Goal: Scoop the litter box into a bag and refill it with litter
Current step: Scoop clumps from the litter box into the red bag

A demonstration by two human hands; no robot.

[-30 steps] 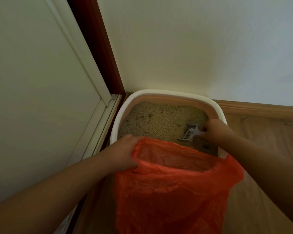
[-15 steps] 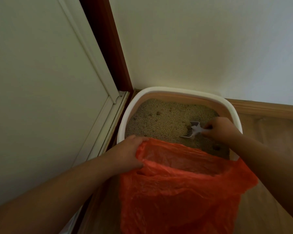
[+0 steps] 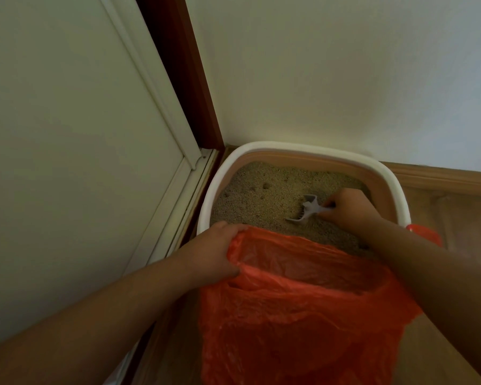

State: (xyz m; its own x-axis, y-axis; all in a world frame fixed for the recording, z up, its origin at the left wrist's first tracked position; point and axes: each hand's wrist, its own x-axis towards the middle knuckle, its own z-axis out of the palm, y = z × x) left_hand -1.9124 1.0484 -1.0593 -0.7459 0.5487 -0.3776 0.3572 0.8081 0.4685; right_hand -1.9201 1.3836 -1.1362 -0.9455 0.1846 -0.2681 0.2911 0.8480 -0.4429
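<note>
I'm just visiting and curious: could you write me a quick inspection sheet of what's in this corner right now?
Surface: wooden floor, partly covered.
Job's things: litter box with sandy litter; grey scoop tipped into the litter; orange bag, mouth open at the box's near edge.
Clutter: nothing seen.
Grips: left hand holds the bag's rim; right hand grips the scoop's handle.
Cables: nothing seen.
Surroundings: white wall, white door, dark wood frame, baseboard.
</note>
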